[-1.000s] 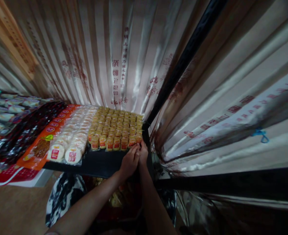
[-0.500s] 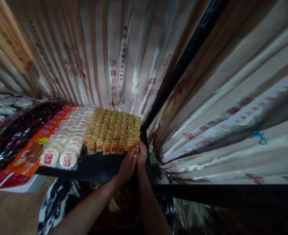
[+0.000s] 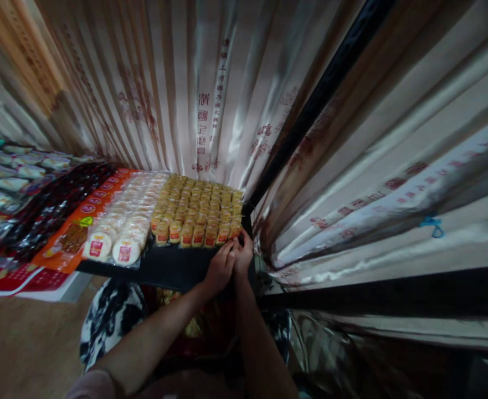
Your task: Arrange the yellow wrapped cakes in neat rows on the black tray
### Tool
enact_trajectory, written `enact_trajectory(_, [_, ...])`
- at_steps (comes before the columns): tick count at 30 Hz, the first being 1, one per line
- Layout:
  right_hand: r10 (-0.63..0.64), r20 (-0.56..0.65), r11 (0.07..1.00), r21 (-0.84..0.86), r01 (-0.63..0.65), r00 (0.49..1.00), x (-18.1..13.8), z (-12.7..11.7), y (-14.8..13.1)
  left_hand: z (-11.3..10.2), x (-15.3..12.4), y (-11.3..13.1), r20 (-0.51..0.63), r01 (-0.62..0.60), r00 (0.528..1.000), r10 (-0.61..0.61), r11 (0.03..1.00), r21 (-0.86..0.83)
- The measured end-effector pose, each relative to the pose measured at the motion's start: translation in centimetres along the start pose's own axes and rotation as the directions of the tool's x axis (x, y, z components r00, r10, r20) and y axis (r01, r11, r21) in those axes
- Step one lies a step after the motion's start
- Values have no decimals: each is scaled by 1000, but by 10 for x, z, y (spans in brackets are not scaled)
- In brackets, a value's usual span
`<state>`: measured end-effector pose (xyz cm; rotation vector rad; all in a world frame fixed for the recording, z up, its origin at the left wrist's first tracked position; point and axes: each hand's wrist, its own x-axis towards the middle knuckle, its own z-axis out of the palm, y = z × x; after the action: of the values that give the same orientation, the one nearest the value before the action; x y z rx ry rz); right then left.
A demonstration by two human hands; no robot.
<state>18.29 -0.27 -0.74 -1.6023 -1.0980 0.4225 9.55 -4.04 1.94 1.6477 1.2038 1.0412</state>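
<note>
Reaching over the black table (image 3: 169, 269), the left hand (image 3: 221, 267) and right hand (image 3: 244, 256) are together, side by side, at the near right corner of the yellow packs (image 3: 198, 213). It is too dark and small to tell if either hand is holding one. The yellow packs sit in rows on the table, with white cakes (image 3: 126, 250) just beside them, then an orange pack (image 3: 55, 252). A curtain (image 3: 171, 94) hangs behind.

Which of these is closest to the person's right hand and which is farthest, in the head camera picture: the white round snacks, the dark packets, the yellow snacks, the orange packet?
1. Yellow snacks: right by the right hand's fingertips.
2. White round snacks: left of the yellow ones.
3. Orange packet: farther left.
4. Dark packets: left of the orange.
</note>
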Motion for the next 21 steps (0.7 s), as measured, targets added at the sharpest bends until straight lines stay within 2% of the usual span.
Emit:
enact_trajectory(7, [65, -47, 993, 102, -60, 997, -42, -8, -25, -29, -41, 1, -18, -30, 999, 32, 995, 100])
enact_trajectory(9, [54, -1, 990, 130, -54, 999, -63, -16, -34, -41, -62, -3, 19, -48, 999, 46, 993, 107])
enact_trajectory(11, [11, 98, 994, 106, -21, 995, -88, -26, -40, -52, -86, -8, 75, -39, 997, 31, 992, 117])
enact_trajectory(12, [-25, 186, 997, 80, 10, 982, -102, -30, -42, -57, -99, -12, 103, -28, 995, 15, 992, 126])
enact_trajectory(14, [-122, 392, 993, 49, 111, 912, -127, -38, -43, -66, -125, -20, 124, 2, 992, -22, 987, 160])
enact_trajectory(17, [-197, 541, 973, 5, 231, 818, -154, -39, -34, -73, -155, -36, 161, 56, 983, -91, 976, 209])
enact_trajectory(19, [-103, 656, 968, -106, 226, 747, -163, -34, -21, -73, -164, -51, 213, 172, 949, -234, 947, 273])
enact_trajectory(21, [58, 773, 942, -251, 221, 631, -167, -27, -5, -71, -162, -67, 258, 332, 863, -434, 873, 358])
